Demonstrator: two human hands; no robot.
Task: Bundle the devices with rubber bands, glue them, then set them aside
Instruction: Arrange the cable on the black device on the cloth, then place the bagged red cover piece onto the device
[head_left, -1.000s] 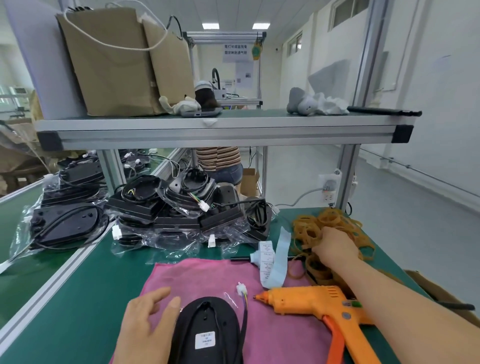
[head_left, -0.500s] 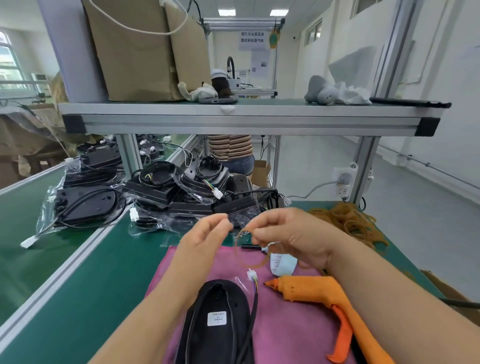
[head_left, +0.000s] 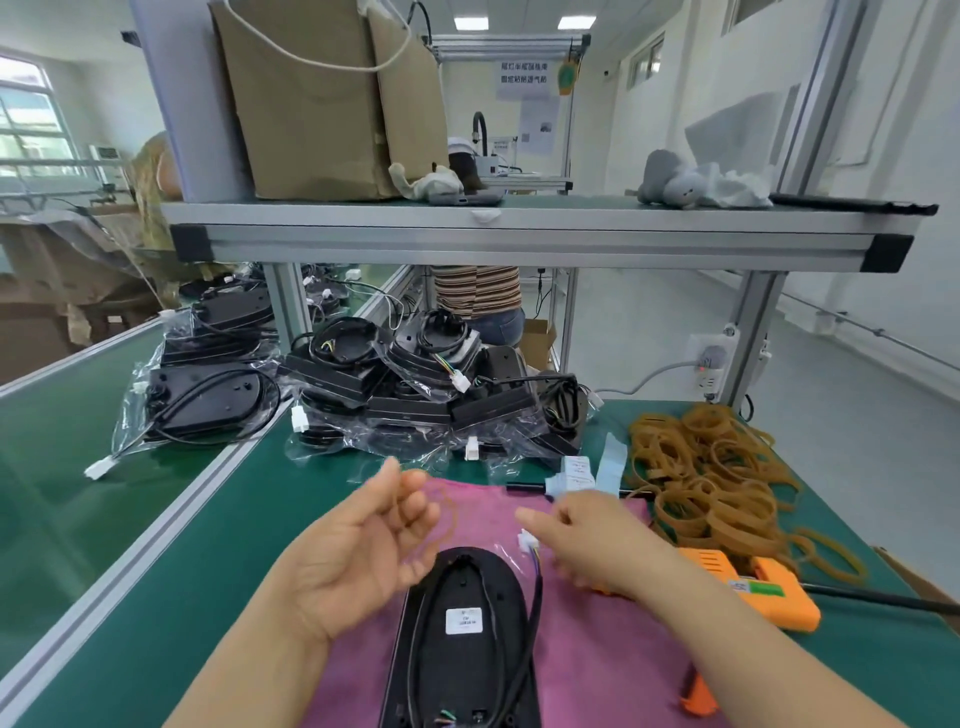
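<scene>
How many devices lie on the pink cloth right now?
1: a black device at the middle of the cloth, between left hand and right hand. Others lie bagged in a pile behind the cloth, where some may be hidden.

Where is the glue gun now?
Head view, right side: the glue gun lies beside the pink cloth, partly behind the right hand, near the rubber bands.
</scene>
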